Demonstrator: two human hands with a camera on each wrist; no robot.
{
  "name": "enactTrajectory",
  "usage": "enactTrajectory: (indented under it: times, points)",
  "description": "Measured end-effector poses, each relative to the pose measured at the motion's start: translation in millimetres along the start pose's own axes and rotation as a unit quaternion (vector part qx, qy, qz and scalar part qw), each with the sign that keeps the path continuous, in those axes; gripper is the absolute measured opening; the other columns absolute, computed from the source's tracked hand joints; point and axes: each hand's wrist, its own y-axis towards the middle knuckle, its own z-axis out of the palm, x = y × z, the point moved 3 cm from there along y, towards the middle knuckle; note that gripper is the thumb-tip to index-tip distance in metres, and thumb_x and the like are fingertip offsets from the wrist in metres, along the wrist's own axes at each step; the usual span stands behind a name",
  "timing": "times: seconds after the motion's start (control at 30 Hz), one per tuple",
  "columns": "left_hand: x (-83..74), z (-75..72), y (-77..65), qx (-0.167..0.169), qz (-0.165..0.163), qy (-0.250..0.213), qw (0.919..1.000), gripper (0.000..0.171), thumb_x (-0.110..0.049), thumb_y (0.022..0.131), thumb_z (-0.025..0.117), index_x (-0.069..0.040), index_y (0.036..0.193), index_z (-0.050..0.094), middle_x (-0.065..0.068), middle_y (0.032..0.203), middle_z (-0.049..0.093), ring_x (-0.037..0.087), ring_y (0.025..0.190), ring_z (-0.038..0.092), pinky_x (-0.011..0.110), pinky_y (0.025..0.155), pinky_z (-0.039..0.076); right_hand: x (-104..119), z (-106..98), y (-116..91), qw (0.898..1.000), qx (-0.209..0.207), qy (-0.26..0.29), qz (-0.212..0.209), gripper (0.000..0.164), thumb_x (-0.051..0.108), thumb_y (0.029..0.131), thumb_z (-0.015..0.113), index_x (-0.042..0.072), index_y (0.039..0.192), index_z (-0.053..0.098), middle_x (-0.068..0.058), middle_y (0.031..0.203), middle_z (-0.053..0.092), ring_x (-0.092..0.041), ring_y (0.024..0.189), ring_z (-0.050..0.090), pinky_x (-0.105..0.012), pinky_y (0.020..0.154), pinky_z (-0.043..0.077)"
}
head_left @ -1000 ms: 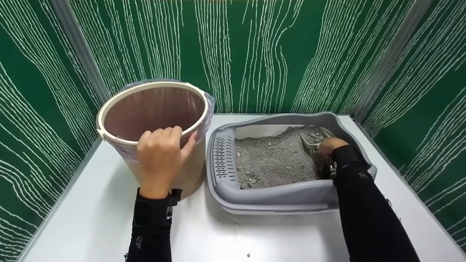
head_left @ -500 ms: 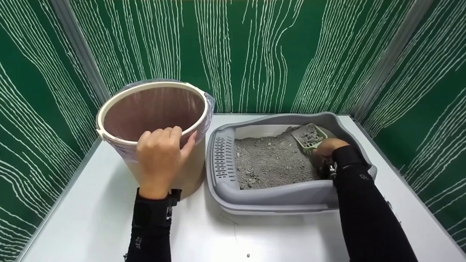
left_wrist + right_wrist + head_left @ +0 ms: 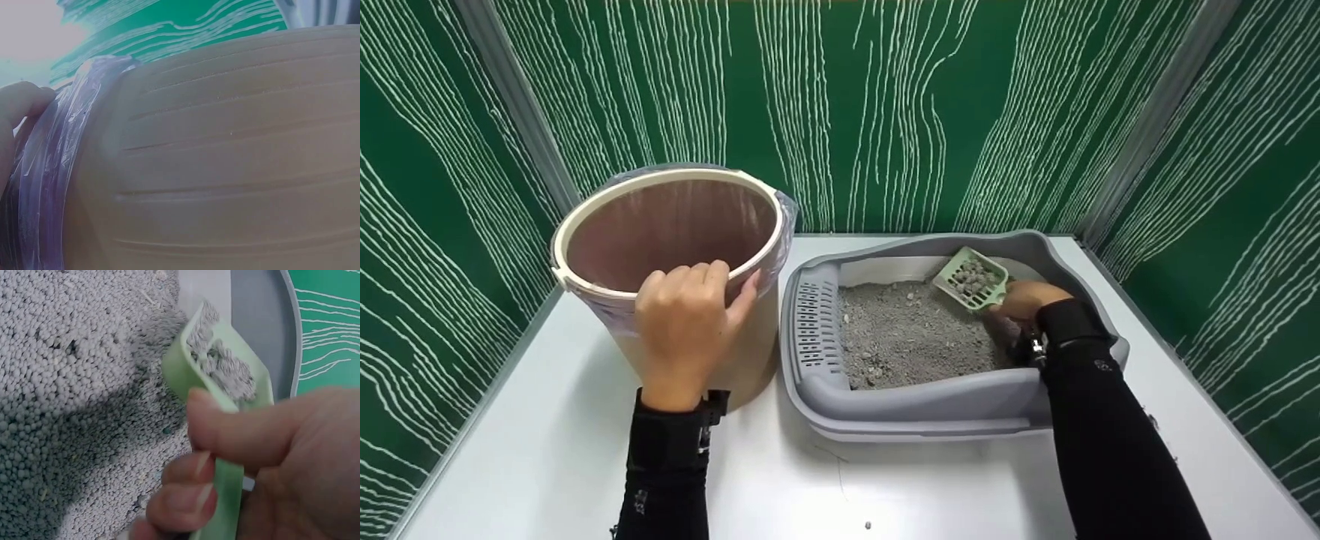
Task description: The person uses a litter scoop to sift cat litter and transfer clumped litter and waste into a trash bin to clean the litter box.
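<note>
My right hand [image 3: 1030,301] grips the handle of a light green slotted litter scoop [image 3: 971,279], whose basket carries grey clumps. The scoop is over the back right of a grey litter box [image 3: 900,409] holding grey granular litter [image 3: 919,337]. In the right wrist view, the thumb and curled fingers wrap the scoop's green handle [image 3: 222,495]. My left hand [image 3: 682,322] holds the near rim of a beige trash bin [image 3: 746,360], fingers over the edge and thumb outside. A clear purplish bag [image 3: 62,152] is folded over that rim in the left wrist view.
The bin stands left of the litter box on a white table [image 3: 780,487], with a narrow gap between them. Green panels [image 3: 885,112] with white wavy lines close off the back and both sides. A small dark speck [image 3: 868,525] lies near the front edge.
The scoop has risen out of the litter and shifted left, its basket turning into full view with clumps in it. The left hand stays on the bin rim.
</note>
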Motion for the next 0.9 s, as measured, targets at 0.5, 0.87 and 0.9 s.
enactTrajectory:
  times: [0.5,0.87,0.9]
  points:
    - [0.5,-0.6,0.0,0.0,-0.001,-0.002,1.0,0.041,-0.038,0.092,0.064,-0.007,0.067,0.054,0.008,0.056,0.051,0.031,0.049,0.049,0.04,0.051,0.032,5.0,1.7,5.5,0.976,0.032,0.214,0.02,0.018,0.024,0.095,0.056,0.008,0.09,0.053,0.007,0.064,0.042,-0.004,0.052,0.038,-0.021,0.048,0.035]
    - [0.6,-1.5,0.5,-0.004,-0.003,-0.004,1.0,0.041,-0.038,0.092,0.064,-0.007,0.067,0.054,0.009,0.056,0.052,0.031,0.05,0.05,0.041,0.052,0.032,5.0,3.3,7.6,0.959,0.009,0.284,0.012,0.062,0.015,0.091,0.051,0.009,0.147,0.025,0.006,0.058,0.031,-0.007,0.046,0.026,-0.023,0.043,0.027]
    - [0.7,-1.2,0.2,-0.002,-0.003,-0.004,1.0,0.041,-0.038,0.092,0.064,-0.007,0.067,0.054,0.009,0.056,0.052,0.031,0.05,0.05,0.041,0.052,0.032,5.1,3.6,8.1,0.958,-0.002,0.288,0.007,0.074,0.013,0.091,0.052,0.013,0.155,0.014,0.005,0.061,0.035,-0.007,0.047,0.028,-0.023,0.043,0.028]
